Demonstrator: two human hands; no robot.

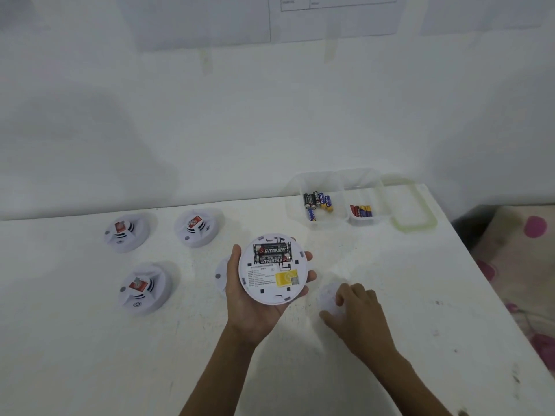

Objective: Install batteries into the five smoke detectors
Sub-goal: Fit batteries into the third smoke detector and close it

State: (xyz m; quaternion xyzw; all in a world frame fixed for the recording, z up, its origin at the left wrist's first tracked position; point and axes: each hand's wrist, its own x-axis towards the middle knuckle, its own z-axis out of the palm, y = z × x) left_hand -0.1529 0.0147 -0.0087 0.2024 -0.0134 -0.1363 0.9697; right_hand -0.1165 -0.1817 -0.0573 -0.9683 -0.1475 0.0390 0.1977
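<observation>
Detector (273, 270) back-up, batteries (272, 253) lying crosswise

White detector (264, 292) holds black batteries (271, 253), yellow sticker (283, 279).

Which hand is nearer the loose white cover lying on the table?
Right. The right hand grips the cover; the left hand holds a smoke detector to its left, apart.
</observation>
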